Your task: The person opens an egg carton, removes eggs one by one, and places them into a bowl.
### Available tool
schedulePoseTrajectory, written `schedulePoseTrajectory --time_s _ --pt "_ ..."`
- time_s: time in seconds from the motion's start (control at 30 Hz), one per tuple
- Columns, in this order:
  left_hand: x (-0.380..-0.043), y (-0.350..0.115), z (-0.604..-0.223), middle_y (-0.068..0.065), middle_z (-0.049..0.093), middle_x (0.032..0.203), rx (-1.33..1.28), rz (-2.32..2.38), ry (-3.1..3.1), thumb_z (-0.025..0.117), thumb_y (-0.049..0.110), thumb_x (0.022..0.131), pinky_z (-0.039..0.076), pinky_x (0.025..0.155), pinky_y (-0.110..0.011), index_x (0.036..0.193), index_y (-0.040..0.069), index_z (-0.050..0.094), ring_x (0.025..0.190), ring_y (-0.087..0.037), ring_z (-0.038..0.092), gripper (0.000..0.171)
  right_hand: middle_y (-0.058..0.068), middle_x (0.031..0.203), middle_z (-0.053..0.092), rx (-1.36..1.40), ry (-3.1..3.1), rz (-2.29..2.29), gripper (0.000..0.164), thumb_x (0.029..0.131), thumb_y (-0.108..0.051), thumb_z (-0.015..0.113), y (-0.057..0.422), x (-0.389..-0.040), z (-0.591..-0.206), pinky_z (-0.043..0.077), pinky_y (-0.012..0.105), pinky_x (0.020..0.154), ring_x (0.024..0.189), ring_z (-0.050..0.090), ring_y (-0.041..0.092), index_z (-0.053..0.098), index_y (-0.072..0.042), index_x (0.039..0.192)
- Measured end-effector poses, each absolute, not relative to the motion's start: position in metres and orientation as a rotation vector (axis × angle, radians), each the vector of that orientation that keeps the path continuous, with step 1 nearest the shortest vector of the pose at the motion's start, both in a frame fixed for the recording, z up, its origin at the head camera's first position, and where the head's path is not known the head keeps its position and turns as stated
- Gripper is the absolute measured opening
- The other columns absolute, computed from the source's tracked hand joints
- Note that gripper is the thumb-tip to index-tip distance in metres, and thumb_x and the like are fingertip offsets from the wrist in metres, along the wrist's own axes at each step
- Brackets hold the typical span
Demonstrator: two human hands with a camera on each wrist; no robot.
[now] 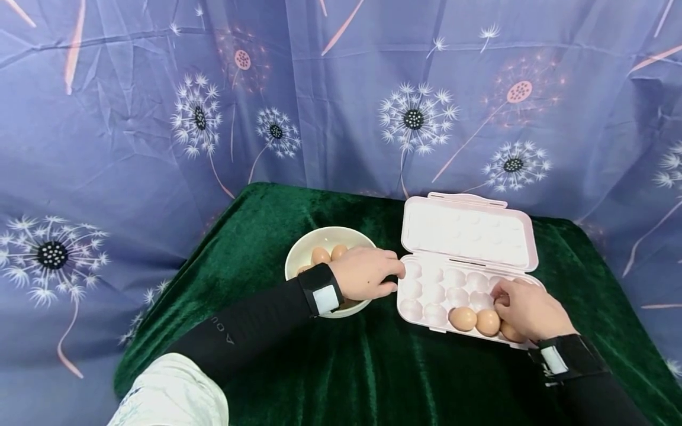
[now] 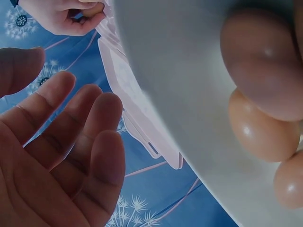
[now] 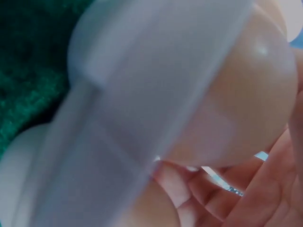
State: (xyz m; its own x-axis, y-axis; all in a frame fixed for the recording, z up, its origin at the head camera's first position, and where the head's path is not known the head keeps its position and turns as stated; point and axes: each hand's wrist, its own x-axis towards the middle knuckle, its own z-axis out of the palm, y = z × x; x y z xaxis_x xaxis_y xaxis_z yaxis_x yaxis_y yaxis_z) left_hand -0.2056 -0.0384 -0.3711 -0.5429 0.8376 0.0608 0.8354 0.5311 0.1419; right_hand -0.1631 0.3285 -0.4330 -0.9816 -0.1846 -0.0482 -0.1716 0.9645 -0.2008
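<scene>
My left hand (image 1: 369,273) hovers over the right rim of a cream bowl (image 1: 296,255), its fingers loosely bent with nothing in them. Several brown eggs (image 2: 265,127) lie in that bowl. To the right stands an egg box (image 1: 436,313), pale pink with its lid up. Over its right end is my right hand (image 1: 534,309), thumb and fingers pinching an egg (image 2: 93,10) that the head view mostly hides. Brown eggs (image 1: 487,322) fill the right part of the box's near row. The right wrist view shows an egg (image 3: 251,94) close up behind the box's blurred edge.
The raised lid (image 1: 469,231) leans back behind the box. Dark green velvet cloth (image 1: 330,367) covers the table. A blue curtain with dandelion prints (image 1: 351,118) hangs behind and at the left.
</scene>
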Motion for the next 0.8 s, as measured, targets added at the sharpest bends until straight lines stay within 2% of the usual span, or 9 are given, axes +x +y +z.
schedulePoseTrajectory --time_s 0.33,0.57,0.67,0.8 --pt "-0.206 -0.04 -0.369 0.007 0.064 0.114 1.459 0.283 2.747 0.062 0.031 0.101 0.048 0.074 -0.026 0.123 0.026 0.069 0.09 -0.006 0.058 0.024 0.007 0.097 0.065 -0.297 3.076 -0.332 0.012 0.088 -0.016 0.069 0.329 -0.159 -0.43 0.048 0.045 0.066 0.083 0.057 0.026 0.071 -0.014 0.099" --pt "-0.204 -0.039 -0.367 0.009 0.063 0.115 1.458 0.329 2.742 0.063 0.03 0.1 0.047 0.074 -0.025 0.127 0.025 0.068 0.087 -0.005 0.057 0.027 0.011 0.105 0.066 -0.364 3.174 -0.406 0.016 0.091 -0.016 0.068 0.316 -0.155 -0.416 0.05 0.054 0.076 0.091 0.062 0.03 0.071 -0.01 0.106" --pt "-0.203 -0.038 -0.368 0.008 0.062 0.118 1.476 0.385 2.736 0.063 0.028 0.1 0.048 0.074 -0.026 0.127 0.023 0.066 0.085 -0.005 0.057 0.028 0.006 0.104 0.066 -0.405 3.183 -0.512 0.013 0.093 -0.018 0.067 0.304 -0.154 -0.408 0.05 0.051 0.078 0.09 0.062 0.026 0.07 -0.015 0.105" --pt "-0.201 -0.034 -0.37 0.007 0.06 0.127 1.493 0.465 2.728 0.063 0.03 0.1 0.049 0.076 -0.025 0.132 0.023 0.062 0.087 -0.005 0.059 0.033 -0.003 0.103 0.067 -0.472 3.124 -0.788 0.01 0.097 -0.02 0.066 0.281 -0.154 -0.399 0.051 0.037 0.077 0.086 0.062 0.018 0.07 -0.022 0.106"
